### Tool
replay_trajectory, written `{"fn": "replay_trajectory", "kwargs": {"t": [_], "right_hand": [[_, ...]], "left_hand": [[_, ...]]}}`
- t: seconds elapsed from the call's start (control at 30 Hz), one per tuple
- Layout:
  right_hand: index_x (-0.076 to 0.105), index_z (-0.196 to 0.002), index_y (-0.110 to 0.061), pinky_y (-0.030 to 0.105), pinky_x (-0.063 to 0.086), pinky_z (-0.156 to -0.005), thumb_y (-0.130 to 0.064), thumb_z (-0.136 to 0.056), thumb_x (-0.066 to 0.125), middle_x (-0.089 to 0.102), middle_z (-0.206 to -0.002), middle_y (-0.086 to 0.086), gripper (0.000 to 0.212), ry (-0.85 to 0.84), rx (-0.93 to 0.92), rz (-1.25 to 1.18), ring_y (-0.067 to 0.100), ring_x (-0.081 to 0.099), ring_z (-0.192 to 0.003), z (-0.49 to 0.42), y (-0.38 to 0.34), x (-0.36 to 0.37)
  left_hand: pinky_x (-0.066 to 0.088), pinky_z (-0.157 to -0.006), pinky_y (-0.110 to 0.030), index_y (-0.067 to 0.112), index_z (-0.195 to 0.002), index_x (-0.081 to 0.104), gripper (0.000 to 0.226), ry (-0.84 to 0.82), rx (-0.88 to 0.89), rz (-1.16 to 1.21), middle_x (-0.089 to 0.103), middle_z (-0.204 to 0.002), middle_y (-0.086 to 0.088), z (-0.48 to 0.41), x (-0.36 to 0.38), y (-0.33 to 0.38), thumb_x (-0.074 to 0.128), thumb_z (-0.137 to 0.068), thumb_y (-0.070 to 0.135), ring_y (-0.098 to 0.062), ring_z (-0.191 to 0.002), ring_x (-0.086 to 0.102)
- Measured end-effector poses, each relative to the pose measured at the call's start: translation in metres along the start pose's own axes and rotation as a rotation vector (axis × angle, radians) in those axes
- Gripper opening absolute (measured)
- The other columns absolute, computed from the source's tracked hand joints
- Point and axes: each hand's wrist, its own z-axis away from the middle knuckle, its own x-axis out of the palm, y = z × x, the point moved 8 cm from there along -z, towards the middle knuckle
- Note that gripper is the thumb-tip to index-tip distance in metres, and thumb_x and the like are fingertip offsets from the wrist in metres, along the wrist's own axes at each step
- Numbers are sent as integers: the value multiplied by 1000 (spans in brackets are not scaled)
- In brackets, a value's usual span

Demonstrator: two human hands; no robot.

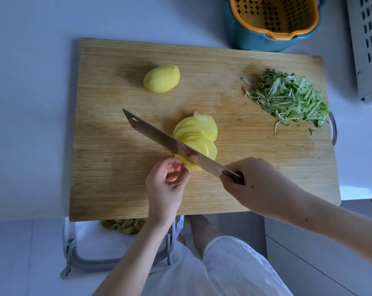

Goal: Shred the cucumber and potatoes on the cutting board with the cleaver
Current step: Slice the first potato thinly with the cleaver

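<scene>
A wooden cutting board [116,178] lies on a white counter. Fanned yellow potato slices [196,131] lie at its middle. The cleaver [157,135] slants across the near end of the slices, its tip pointing far left. My right hand [257,184] grips the cleaver's handle. My left hand [166,182] sits at the near end of the fan with fingers curled, fingertips touching the nearest slice. A whole peeled potato [162,78] rests farther back on the board. A pile of green cucumber shreds [289,98] lies at the board's right.
A blue bowl with an orange strainer basket [272,20] stands behind the board at the back right. A white slotted rack [368,48] is at the far right. Below the counter's edge a bin with a clear bag [108,242] holds peelings.
</scene>
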Motion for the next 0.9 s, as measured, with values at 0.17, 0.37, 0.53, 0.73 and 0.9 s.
{"fn": "replay_trajectory", "kwargs": {"t": [0.17,0.37,0.53,0.73,0.9], "right_hand": [[37,-58,-11,25,24,-46,-21,-90,45,36,-50,-1,34,-14,-16,26,13,27,-45,-6,-4,1],[40,-59,-11,23,24,-45,-22,-92,44,35,-49,-1,35,-53,-10,35,12,27,-44,-14,-6,6],[42,-59,-10,23,25,-45,-22,-92,43,37,-50,0,34,-69,-5,43,12,29,-44,-19,-6,11],[36,-56,-14,25,26,-46,-22,-93,42,36,-50,-3,38,-37,0,45,12,31,-45,-27,-10,19],[46,-64,-12,29,34,-50,-26,-93,41,47,-60,2,33,12,13,79,18,43,-54,-37,-8,30]], "left_hand": [[56,-73,-32,15,-85,62,28,5,15,-23,68,-81,-6,0,-1,3,74,-75,-9,-9,-75,64],[54,-74,-24,19,-83,61,32,-8,11,-23,68,-80,-3,1,-2,3,73,-74,-10,-8,-75,64],[56,-74,-27,20,-82,62,35,6,-15,-7,68,-79,-3,2,-4,0,73,-74,-11,-9,-75,64],[56,-73,-27,23,-82,61,36,15,-15,-21,68,-80,0,1,-4,-1,74,-73,-9,-6,-75,65],[58,-75,-42,26,-82,63,28,11,3,-14,69,-79,-2,1,-6,-3,75,-75,2,-17,-78,66]]}}
